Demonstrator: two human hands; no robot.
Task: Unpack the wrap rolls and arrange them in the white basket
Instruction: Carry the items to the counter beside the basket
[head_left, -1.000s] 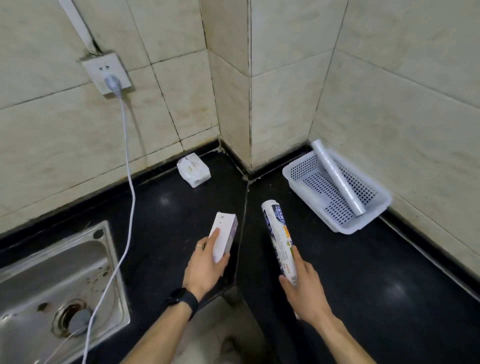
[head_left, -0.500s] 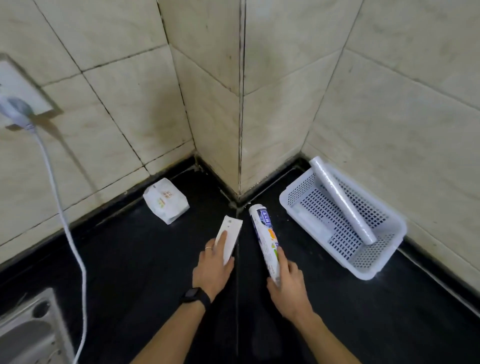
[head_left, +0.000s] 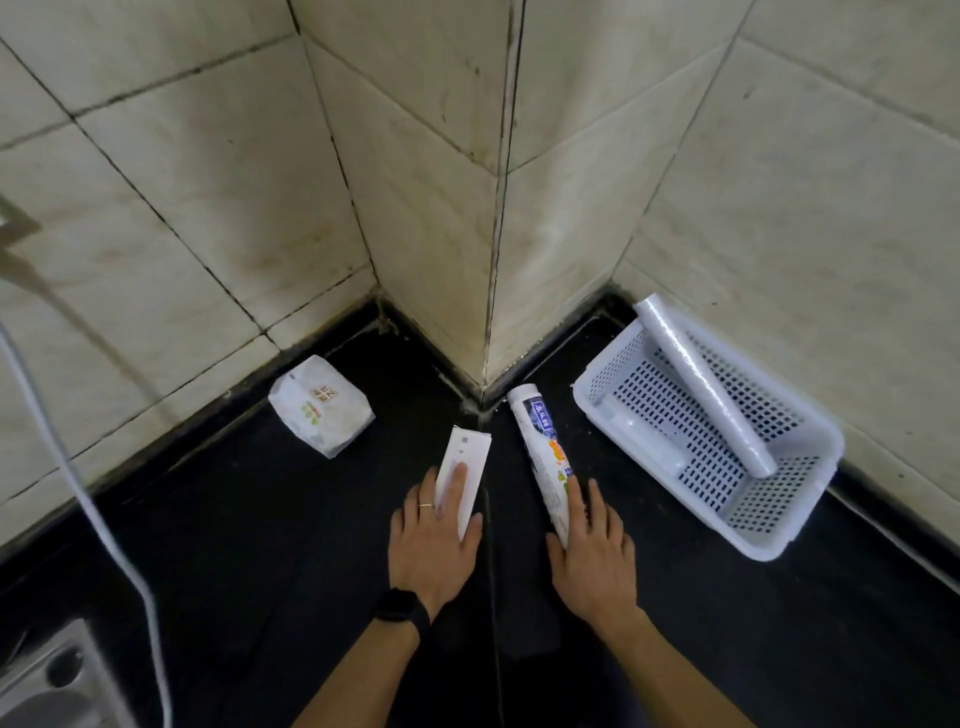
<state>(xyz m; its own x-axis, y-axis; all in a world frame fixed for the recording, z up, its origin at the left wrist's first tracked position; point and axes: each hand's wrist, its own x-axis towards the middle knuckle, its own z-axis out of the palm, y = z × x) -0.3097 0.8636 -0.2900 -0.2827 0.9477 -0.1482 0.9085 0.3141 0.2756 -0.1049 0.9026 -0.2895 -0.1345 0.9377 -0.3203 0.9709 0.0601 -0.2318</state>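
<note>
Two hands | left hand (head_left: 436, 540) grips box (head_left: 463, 475) | right hand (head_left: 592, 556) grips printed roll (head_left: 543, 457)

I count two hands on my feed, the left hand (head_left: 434, 540) and the right hand (head_left: 592, 551). Wrap rolls come to two: one printed roll (head_left: 543, 457) lying on the black desk (head_left: 234, 545), and one clear roll (head_left: 701, 389) slanting across the basket. There may be a third pale one lying flat in the basket bottom, but it is too faint for me to say. One white basket (head_left: 779, 545). One white box (head_left: 462, 467). One small white packet (head_left: 322, 410) near the wall. One white cable (head_left: 104, 530) at the left. One sink (head_left: 47, 680), only its corner showing.
</note>
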